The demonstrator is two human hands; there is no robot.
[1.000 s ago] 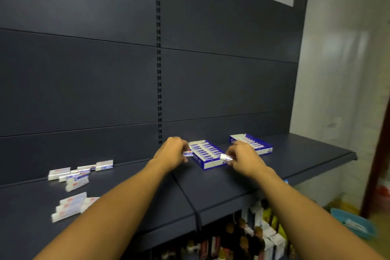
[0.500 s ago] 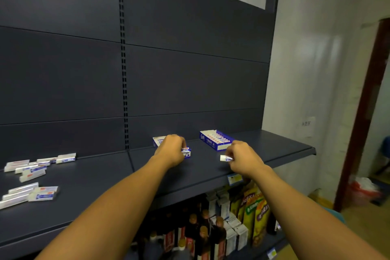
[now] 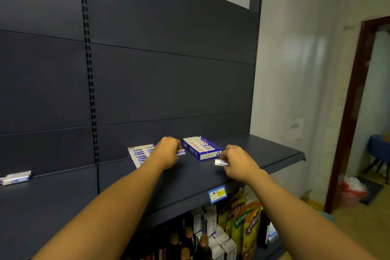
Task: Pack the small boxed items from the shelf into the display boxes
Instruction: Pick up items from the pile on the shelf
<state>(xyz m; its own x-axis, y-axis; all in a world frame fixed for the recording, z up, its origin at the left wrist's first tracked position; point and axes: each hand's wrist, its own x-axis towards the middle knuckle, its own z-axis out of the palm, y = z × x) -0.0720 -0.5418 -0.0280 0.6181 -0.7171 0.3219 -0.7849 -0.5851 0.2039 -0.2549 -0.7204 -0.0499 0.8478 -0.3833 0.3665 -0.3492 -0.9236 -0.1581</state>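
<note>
On the dark shelf (image 3: 242, 177) stood two display boxes (image 3: 202, 147), nearly full; our hands were apart, left (image 3: 167, 153) and right (image 3: 237, 162), each pinching one small box (image 3: 220, 162); we judged each should slide in flat, aligned with its neighbours

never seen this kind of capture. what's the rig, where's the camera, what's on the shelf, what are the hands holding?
There is no robot here: a person works with bare hands, and the single wide-angle camera sits on their head, looking forward and down. The left hand grips a small boxed item, and the right hand pinches another small box. On the dark shelf lie two open display boxes: the left display box, partly hidden behind the left hand, and the right display box, both showing rows of packed items. A few loose boxes lie at the far left edge. Bottles and snack bags sit on the shelf below.
</note>
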